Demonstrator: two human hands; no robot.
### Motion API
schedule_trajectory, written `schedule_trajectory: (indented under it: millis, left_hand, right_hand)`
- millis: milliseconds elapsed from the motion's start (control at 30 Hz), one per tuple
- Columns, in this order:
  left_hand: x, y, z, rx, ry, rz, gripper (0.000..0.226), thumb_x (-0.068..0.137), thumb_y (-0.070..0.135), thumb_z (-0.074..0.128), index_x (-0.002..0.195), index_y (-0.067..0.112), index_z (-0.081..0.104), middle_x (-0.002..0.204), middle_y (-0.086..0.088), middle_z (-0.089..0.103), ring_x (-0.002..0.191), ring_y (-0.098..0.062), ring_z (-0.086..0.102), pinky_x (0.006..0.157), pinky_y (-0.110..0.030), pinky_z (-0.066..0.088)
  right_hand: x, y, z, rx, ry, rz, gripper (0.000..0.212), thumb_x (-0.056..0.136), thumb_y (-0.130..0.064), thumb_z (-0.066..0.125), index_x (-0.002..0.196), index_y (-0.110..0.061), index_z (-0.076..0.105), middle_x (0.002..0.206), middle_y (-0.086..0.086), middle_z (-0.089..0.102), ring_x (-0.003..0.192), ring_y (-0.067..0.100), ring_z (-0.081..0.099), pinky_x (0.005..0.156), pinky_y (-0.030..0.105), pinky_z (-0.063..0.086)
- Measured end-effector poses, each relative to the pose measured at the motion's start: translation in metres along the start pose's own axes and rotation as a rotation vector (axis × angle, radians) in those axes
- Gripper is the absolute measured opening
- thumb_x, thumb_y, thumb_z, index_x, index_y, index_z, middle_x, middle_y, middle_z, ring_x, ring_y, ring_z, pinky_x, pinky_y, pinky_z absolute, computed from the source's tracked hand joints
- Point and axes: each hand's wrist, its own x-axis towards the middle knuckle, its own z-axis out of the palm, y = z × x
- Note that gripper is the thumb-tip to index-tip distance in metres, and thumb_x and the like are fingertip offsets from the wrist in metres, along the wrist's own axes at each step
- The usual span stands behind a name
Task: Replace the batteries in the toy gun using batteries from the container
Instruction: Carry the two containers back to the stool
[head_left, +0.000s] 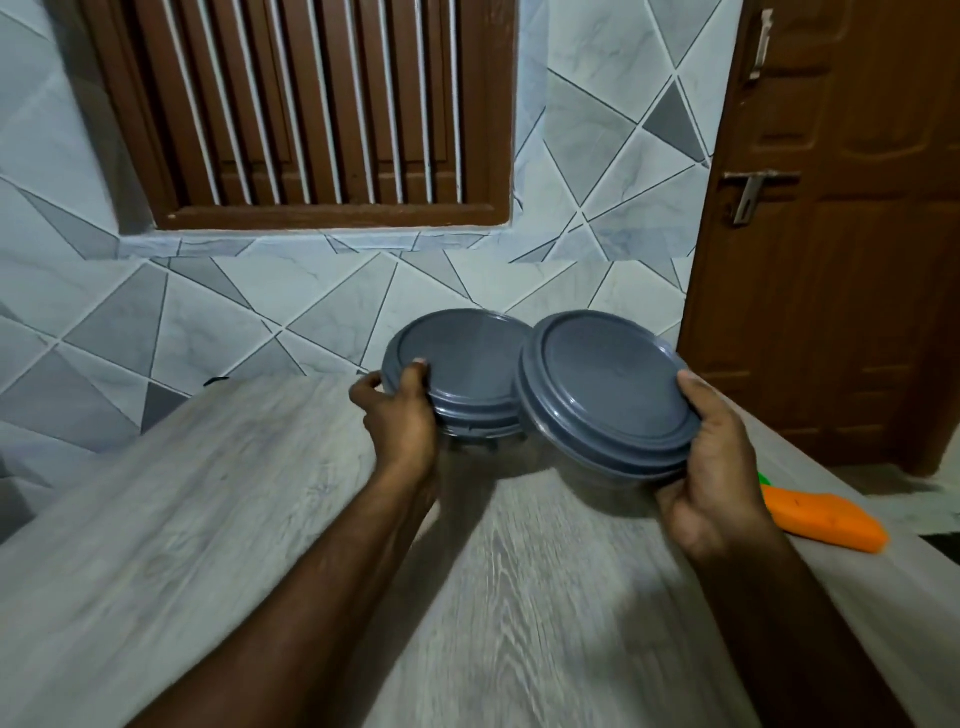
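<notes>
Two round clear containers with grey lids are held side by side above the table, both tilted toward me. My left hand (402, 413) grips the left container (462, 358) at its near-left rim. My right hand (711, 462) holds the right container (602, 379) by its right edge and underside. Both lids are on, so what is inside is hidden. The orange toy gun (826, 517), with a bit of green at its far end, lies on the table at the right, partly behind my right hand.
The pale wood-grain table (260, 519) stands against a grey tiled wall (260, 312). A brown barred window (311, 114) is above it. A brown door (841, 234) with a metal handle stands at the right.
</notes>
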Motion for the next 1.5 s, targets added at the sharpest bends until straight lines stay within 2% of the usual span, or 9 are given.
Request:
schedule_trajectory:
  millis: [133, 200, 333, 600, 867, 1033, 1167, 1333, 1500]
  left_hand:
    - [-0.012, 0.014, -0.019, -0.048, 0.012, 0.023, 0.049, 0.087, 0.046, 0.063, 0.126, 0.032, 0.037, 0.126, -0.012, 0.059, 0.105, -0.029, 0.063, 0.089, -0.047, 0.058]
    - [-0.017, 0.016, -0.024, -0.062, 0.004, 0.036, 0.044, 0.094, 0.040, 0.060, 0.130, 0.029, 0.037, 0.122, -0.010, 0.059, 0.098, -0.024, 0.063, 0.078, -0.040, 0.056]
    - [-0.020, 0.018, -0.025, -0.077, -0.013, 0.038, 0.046, 0.098, 0.035, 0.058, 0.137, 0.024, 0.036, 0.114, -0.006, 0.059, 0.087, -0.015, 0.060, 0.062, -0.030, 0.047]
    - [0.020, 0.018, -0.007, -0.004, 0.003, 0.064, 0.038, 0.096, 0.038, 0.058, 0.126, 0.026, 0.038, 0.115, -0.007, 0.061, 0.094, -0.017, 0.062, 0.067, -0.030, 0.048]
    - [0.088, 0.014, 0.027, 0.007, 0.040, 0.071, 0.040, 0.095, 0.037, 0.059, 0.127, 0.022, 0.041, 0.107, -0.004, 0.061, 0.088, -0.014, 0.060, 0.066, -0.030, 0.048]
    - [0.109, 0.027, 0.060, -0.023, 0.078, 0.043, 0.040, 0.095, 0.036, 0.060, 0.128, 0.021, 0.042, 0.107, -0.002, 0.061, 0.087, -0.012, 0.059, 0.062, -0.028, 0.044]
    - [0.105, 0.052, 0.088, -0.072, 0.113, -0.031, 0.042, 0.094, 0.036, 0.062, 0.128, 0.022, 0.043, 0.119, -0.008, 0.063, 0.092, -0.015, 0.062, 0.067, -0.029, 0.047]
    - [0.081, 0.101, 0.106, -0.060, 0.169, -0.109, 0.043, 0.095, 0.036, 0.061, 0.132, 0.024, 0.042, 0.121, -0.008, 0.064, 0.094, -0.014, 0.064, 0.066, -0.028, 0.049]
    - [0.041, 0.156, 0.109, -0.023, 0.215, -0.189, 0.043, 0.097, 0.035, 0.060, 0.133, 0.026, 0.040, 0.123, -0.007, 0.063, 0.100, -0.015, 0.065, 0.068, -0.024, 0.051]
  right_hand:
    - [-0.013, -0.007, 0.004, 0.011, -0.017, -0.008, 0.031, 0.097, -0.034, 0.058, 0.120, -0.017, 0.069, 0.114, 0.003, 0.075, 0.107, 0.022, 0.070, 0.090, 0.041, 0.057]
    - [-0.016, -0.006, 0.008, 0.006, -0.014, -0.010, 0.027, 0.096, -0.034, 0.060, 0.115, -0.018, 0.071, 0.112, 0.003, 0.076, 0.105, 0.023, 0.071, 0.083, 0.038, 0.059]
    - [-0.011, -0.002, 0.021, -0.037, -0.019, -0.005, 0.030, 0.093, -0.037, 0.063, 0.114, -0.017, 0.072, 0.110, 0.005, 0.076, 0.104, 0.025, 0.072, 0.090, 0.045, 0.057]
    - [0.047, 0.015, 0.049, -0.164, -0.014, 0.011, 0.035, 0.090, -0.041, 0.064, 0.114, -0.017, 0.072, 0.108, 0.005, 0.077, 0.104, 0.028, 0.071, 0.098, 0.051, 0.051]
    - [0.138, 0.018, 0.073, -0.203, -0.043, 0.047, 0.036, 0.092, -0.040, 0.062, 0.118, -0.017, 0.070, 0.107, 0.004, 0.077, 0.103, 0.027, 0.071, 0.088, 0.042, 0.059]
    - [0.172, 0.013, 0.095, -0.145, -0.090, 0.094, 0.039, 0.094, -0.040, 0.059, 0.123, -0.017, 0.068, 0.115, 0.005, 0.074, 0.105, 0.026, 0.071, 0.095, 0.047, 0.056]
    - [0.173, -0.008, 0.113, -0.136, -0.052, 0.104, 0.041, 0.094, -0.041, 0.058, 0.127, -0.018, 0.066, 0.119, 0.006, 0.073, 0.107, 0.027, 0.070, 0.094, 0.051, 0.056]
    - [0.154, -0.059, 0.137, -0.106, 0.014, 0.191, 0.043, 0.094, -0.039, 0.060, 0.130, -0.018, 0.063, 0.123, 0.005, 0.071, 0.111, 0.026, 0.069, 0.086, 0.041, 0.059]
    - [0.125, -0.114, 0.162, -0.134, 0.044, 0.256, 0.044, 0.092, -0.040, 0.062, 0.129, -0.018, 0.065, 0.123, 0.003, 0.071, 0.111, 0.024, 0.069, 0.095, 0.045, 0.055]
